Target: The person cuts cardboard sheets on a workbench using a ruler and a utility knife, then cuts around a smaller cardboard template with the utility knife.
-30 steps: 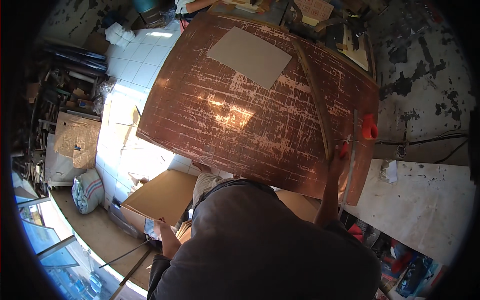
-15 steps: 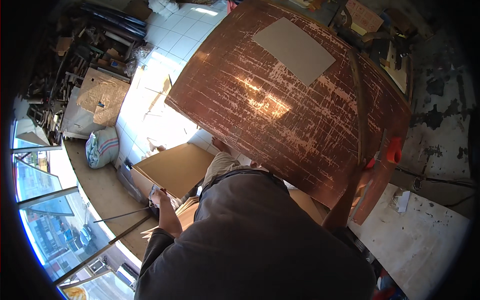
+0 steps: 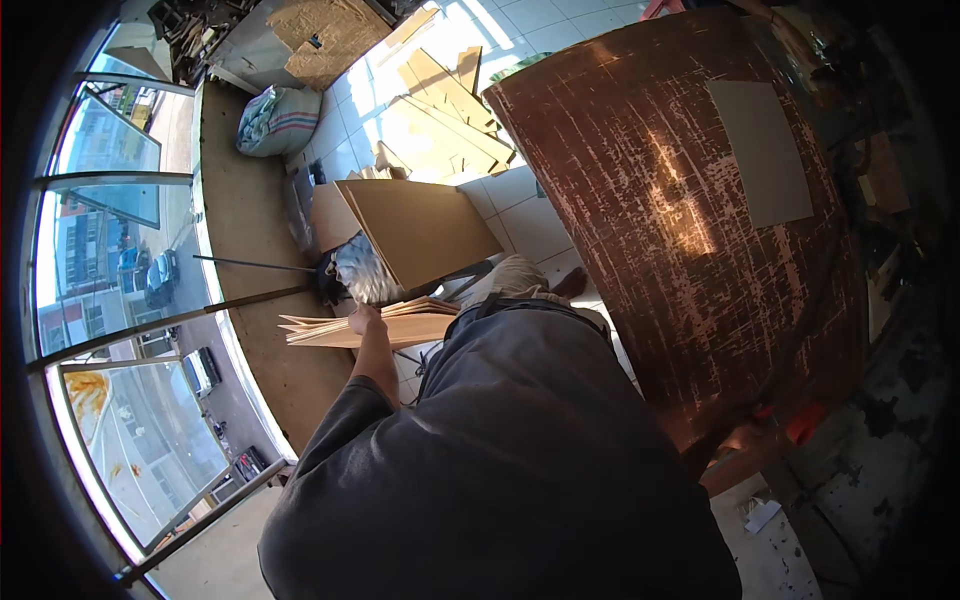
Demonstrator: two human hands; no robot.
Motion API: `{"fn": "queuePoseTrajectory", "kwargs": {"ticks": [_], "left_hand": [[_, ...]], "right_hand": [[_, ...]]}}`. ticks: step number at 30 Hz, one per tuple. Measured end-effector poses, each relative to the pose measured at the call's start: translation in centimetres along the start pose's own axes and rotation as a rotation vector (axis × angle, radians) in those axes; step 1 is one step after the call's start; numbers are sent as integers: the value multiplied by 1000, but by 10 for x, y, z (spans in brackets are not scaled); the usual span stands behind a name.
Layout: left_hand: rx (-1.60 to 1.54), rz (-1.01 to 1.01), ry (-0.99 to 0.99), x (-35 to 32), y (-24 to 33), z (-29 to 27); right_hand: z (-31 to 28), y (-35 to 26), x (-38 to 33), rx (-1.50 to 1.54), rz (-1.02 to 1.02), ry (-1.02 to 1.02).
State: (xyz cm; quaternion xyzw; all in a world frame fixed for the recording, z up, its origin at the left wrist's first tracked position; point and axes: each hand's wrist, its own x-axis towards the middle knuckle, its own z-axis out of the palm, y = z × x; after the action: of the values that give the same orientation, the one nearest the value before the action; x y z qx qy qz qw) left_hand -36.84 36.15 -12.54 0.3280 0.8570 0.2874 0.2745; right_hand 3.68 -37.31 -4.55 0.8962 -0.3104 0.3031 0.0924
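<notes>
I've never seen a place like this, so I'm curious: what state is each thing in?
Brown tabletop, scuffed and worn
Grey sheet, lying flat on it
Stacked sheets, unevenly fanned
Left hand, at the stacked sheets; grip unclear
Right hand, at the tabletop's edge, blurred
Striped sack, bulging
Flat floor pieces, scattered, overlapping
Window pane, apparently swung open

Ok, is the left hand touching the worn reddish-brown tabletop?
Apart: the head view shows the left hand far left of the tabletop, beige shorts between them.

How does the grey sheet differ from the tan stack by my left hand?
The grey sheet looks single; the tan stack has several layers, splayed at one end. The sheet lies on the table; the stack is by your left hand. Both look plain.
</notes>
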Motion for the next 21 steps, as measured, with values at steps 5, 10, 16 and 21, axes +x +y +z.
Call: {"fn": "queuePoseTrajectory", "kwargs": {"ticks": [5,10,16,21], "left_hand": [[323,-105,219,-5,-17,-2],[-10,-266,38,14,-59,-6],[-127,-488,-137,30,-92,11],[-126,-503,-239,23,-112,17]], "right_hand": [[-6,7,11,59,-60,-43],[-11,2,24,132,-109,-148],[-25,3,34,193,-116,-269],[-38,5,37,222,-116,-345]]}}
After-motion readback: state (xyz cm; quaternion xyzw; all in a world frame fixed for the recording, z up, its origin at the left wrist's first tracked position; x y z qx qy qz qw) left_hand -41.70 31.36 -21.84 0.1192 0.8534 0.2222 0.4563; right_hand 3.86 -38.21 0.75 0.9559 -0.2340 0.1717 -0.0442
